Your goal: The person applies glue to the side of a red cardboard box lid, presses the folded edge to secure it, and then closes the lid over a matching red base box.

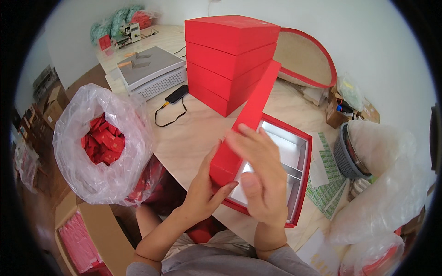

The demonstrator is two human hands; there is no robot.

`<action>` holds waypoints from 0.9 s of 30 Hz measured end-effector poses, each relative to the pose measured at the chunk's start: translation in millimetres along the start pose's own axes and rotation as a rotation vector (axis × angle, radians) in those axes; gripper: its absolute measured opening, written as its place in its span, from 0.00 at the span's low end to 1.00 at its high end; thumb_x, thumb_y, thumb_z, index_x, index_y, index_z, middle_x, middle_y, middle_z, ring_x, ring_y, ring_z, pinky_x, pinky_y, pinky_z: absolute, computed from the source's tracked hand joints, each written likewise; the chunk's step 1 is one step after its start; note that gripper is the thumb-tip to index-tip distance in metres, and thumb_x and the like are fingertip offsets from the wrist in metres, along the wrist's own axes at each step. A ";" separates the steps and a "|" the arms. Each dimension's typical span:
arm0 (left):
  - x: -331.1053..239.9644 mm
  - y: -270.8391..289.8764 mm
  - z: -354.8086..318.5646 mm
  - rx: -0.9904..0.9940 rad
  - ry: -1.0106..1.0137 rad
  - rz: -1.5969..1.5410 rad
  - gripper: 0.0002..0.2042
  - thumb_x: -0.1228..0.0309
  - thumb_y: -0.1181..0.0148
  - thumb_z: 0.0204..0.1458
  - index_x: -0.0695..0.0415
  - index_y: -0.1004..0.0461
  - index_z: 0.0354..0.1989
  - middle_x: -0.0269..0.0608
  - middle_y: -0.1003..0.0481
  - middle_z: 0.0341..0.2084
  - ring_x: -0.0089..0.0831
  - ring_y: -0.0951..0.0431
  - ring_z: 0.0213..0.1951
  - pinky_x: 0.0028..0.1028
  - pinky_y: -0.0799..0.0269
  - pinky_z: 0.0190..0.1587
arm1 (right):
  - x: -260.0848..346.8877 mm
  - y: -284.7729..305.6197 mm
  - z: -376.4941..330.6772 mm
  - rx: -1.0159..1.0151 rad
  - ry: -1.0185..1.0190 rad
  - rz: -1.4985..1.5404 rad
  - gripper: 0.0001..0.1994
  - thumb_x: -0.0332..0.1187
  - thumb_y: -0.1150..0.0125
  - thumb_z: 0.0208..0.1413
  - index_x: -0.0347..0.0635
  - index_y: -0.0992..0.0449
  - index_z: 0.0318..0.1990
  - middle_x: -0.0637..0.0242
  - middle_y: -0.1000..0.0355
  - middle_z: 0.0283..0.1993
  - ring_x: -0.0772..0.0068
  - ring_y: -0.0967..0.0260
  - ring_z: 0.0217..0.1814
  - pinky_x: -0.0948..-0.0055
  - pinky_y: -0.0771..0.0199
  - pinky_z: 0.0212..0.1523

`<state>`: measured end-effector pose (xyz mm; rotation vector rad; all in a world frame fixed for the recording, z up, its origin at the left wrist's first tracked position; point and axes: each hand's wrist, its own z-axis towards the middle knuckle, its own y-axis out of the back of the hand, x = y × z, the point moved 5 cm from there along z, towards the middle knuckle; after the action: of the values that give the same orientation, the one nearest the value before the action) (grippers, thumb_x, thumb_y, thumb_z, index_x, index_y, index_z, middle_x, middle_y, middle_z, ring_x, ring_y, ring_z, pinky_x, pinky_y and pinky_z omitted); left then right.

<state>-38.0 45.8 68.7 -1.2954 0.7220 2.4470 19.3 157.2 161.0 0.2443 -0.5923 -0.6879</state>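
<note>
A red box lid (pixel 258 103) stands tilted on edge along the left side of an open red box (pixel 307 179). The box has a white interior split by dividers; part of it is hidden behind my arm. My left hand (pixel 201 195) grips the lid's near end, thumb low on it and fingers along its left face. Over the box, my right hand (pixel 262 179) is blurred by motion, its fingers stretched toward the lid and its thumb apart. Nothing shows in that hand. Beyond the lid rises a stack of closed red boxes (pixel 221 60).
Left of the table sits a clear plastic bag (pixel 69 138) of red packets (pixel 103 140), above a carton (pixel 101 234). A phone (pixel 177 94) with a cable lies near a grey-topped appliance (pixel 149 69). Green printed sheets (pixel 329 184), a grey basket (pixel 348 154) and plastic wrap (pixel 391 184) are at right.
</note>
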 end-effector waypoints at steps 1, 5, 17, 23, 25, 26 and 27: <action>4.6 0.0 -1.8 0.004 0.001 -0.040 0.38 0.72 0.40 0.50 0.65 0.56 0.65 0.57 0.49 0.64 0.47 0.42 0.63 0.35 0.45 0.61 | 2.1 -7.4 0.7 0.095 0.052 -0.064 0.16 0.32 0.45 0.52 0.31 0.27 0.47 0.50 0.29 0.50 0.50 0.35 0.57 0.51 0.43 0.60; 11.8 -1.2 -4.6 0.013 0.033 -0.128 0.38 0.73 0.40 0.49 0.64 0.56 0.65 0.56 0.46 0.62 0.48 0.41 0.62 0.35 0.43 0.60 | 9.0 -3.4 -7.9 0.072 0.170 0.240 0.13 0.35 0.50 0.56 0.34 0.24 0.37 0.53 0.24 0.34 0.49 0.27 0.44 0.56 0.33 0.52; -9.5 -15.3 6.6 -0.091 -0.142 0.016 0.37 0.73 0.37 0.44 0.62 0.48 0.64 0.56 0.41 0.59 0.50 0.37 0.58 0.37 0.39 0.57 | -33.5 26.8 -33.3 -0.520 -0.453 0.221 0.12 0.33 0.54 0.64 0.34 0.30 0.32 0.68 0.34 0.28 0.82 0.40 0.27 0.82 0.40 0.29; -16.1 -23.5 4.4 -0.047 -0.197 0.033 0.37 0.75 0.37 0.44 0.61 0.48 0.64 0.55 0.42 0.60 0.49 0.38 0.60 0.36 0.40 0.59 | -18.7 18.3 -60.4 -0.243 -0.742 0.402 0.24 0.46 0.55 0.63 0.36 0.31 0.21 0.70 0.40 0.16 0.80 0.45 0.18 0.79 0.45 0.23; -19.8 -28.2 3.3 -0.011 -0.238 0.055 0.37 0.75 0.37 0.43 0.61 0.47 0.64 0.54 0.42 0.60 0.49 0.39 0.60 0.37 0.40 0.59 | -16.9 19.8 -64.5 -0.264 -0.767 0.415 0.23 0.46 0.53 0.62 0.38 0.31 0.22 0.72 0.41 0.16 0.83 0.49 0.17 0.80 0.49 0.21; -21.2 -30.2 2.7 0.003 -0.246 0.074 0.37 0.76 0.37 0.43 0.61 0.47 0.64 0.54 0.42 0.60 0.49 0.40 0.61 0.38 0.40 0.59 | -16.3 20.7 -66.2 -0.278 -0.778 0.428 0.22 0.46 0.52 0.62 0.38 0.31 0.22 0.74 0.42 0.16 0.84 0.50 0.17 0.81 0.51 0.20; -22.6 -32.4 2.1 0.015 -0.254 0.093 0.37 0.76 0.37 0.43 0.61 0.46 0.64 0.54 0.42 0.60 0.49 0.40 0.61 0.38 0.41 0.60 | -16.3 22.3 -68.7 -0.272 -0.799 0.450 0.21 0.45 0.52 0.62 0.38 0.30 0.23 0.74 0.42 0.16 0.85 0.52 0.17 0.81 0.53 0.19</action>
<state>-11.9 73.8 78.8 -0.9400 0.7452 2.6097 61.3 186.2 107.3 -0.4375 -1.2548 -0.3990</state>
